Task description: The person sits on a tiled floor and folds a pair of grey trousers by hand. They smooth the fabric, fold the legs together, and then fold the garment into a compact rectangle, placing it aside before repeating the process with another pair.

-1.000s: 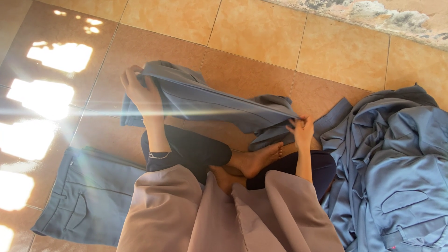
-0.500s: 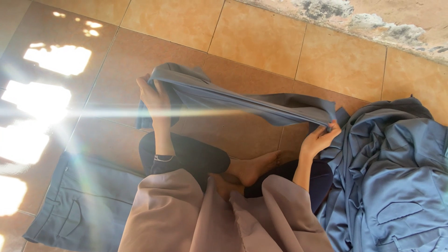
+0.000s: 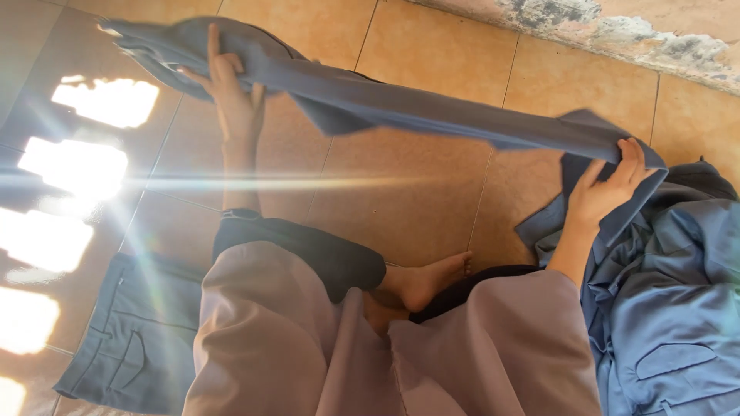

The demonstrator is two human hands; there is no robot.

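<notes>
Stretched taut above the orange tiled floor (image 3: 401, 200) — a long grey-blue cloth garment (image 3: 401, 104), folded lengthwise. Left hand (image 3: 231, 96) closed on its left end, fingers wrapped into the fabric; right hand (image 3: 605, 189) pinching the right end, thumb under, fingers over. Below left, flat grey-blue trousers with a pocket (image 3: 119, 339); at right, a heap of blue garments (image 3: 671, 308) — just beside the right wrist.

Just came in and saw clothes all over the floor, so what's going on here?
A person sits on the tiled floor, holding a grey-blue garment stretched out between both hands. The left hand grips one end up high, and the right hand grips the other end. A pile of blue clothes lies beside the right hand, and folded grey trousers lie flat on the person's left.
</notes>
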